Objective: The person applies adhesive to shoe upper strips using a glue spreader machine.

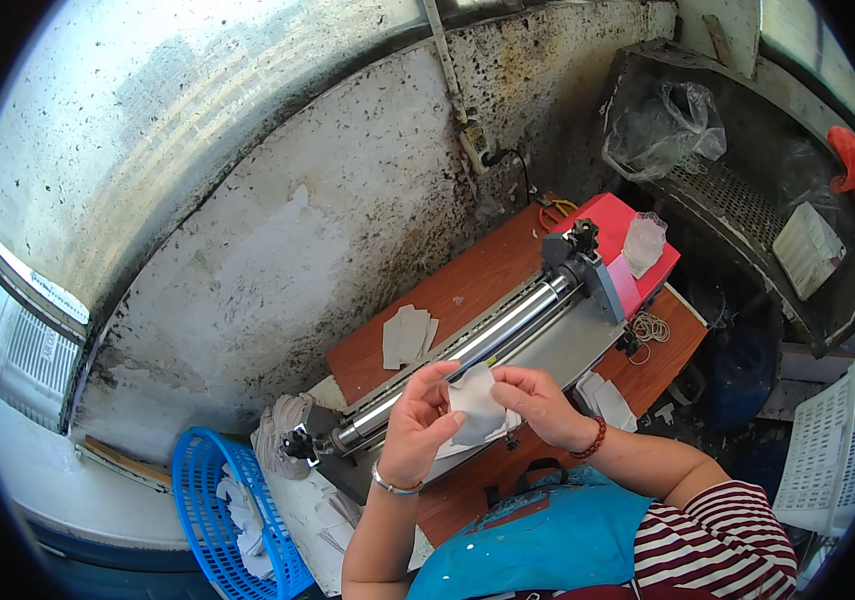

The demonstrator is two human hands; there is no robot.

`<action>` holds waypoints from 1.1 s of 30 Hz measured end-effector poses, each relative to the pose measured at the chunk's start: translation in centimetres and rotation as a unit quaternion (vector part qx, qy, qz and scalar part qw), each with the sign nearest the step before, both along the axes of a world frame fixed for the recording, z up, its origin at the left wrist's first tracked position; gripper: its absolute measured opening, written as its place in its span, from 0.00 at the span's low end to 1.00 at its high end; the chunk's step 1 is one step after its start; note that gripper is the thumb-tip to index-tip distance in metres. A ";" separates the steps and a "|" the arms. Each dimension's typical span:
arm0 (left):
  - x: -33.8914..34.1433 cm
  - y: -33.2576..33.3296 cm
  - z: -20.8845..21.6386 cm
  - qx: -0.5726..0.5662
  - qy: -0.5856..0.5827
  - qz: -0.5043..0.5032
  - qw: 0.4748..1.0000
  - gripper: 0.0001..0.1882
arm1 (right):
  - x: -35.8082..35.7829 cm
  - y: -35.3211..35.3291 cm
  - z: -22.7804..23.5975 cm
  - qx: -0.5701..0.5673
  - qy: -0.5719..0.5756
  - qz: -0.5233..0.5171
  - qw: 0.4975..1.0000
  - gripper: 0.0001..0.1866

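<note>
White piece (475, 400), long axis forward

Daylight dominates, strongest at the upper left, where a pale speckled panel (178, 120) glows almost white and loses detail along its top. The stained wall (288, 250) below it is evenly lit and softer in tone. A hard streak of glare runs along the metal roller (508, 322), and small glints dot the clear plastic bag (693, 125). The white piece (475, 402) between the hands (538, 402) looks bright, with faint shading. Deep shadow swallows detail beneath the dark metal trough (678, 185) at right. The centre is reasonably sharp; fisheye curvature bends straight edges toward the black, rounded border.
</note>
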State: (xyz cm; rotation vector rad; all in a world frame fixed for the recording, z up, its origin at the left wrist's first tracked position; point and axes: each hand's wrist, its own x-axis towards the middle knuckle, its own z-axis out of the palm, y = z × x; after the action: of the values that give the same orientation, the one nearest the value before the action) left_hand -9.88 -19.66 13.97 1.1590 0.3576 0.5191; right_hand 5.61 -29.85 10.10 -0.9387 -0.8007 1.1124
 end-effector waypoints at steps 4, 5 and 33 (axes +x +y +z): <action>0.4 -0.4 0.4 0.057 0.026 0.018 0.998 0.28 | -0.1 0.1 -0.5 0.050 -0.027 -0.048 0.997 0.12; 0.6 -0.2 0.0 0.066 0.044 0.029 0.996 0.25 | -0.1 0.1 -0.6 0.049 -0.027 -0.049 0.997 0.12; 1.0 2.1 -1.4 0.348 0.138 0.006 0.927 0.06 | 1.3 2.2 -0.8 -0.065 0.132 -0.011 0.989 0.06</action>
State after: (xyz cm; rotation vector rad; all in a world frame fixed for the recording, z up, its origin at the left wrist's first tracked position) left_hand -8.88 -17.60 12.53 1.9318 0.4384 0.5083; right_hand 6.91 -27.68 9.34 -0.8831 -0.5065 1.2505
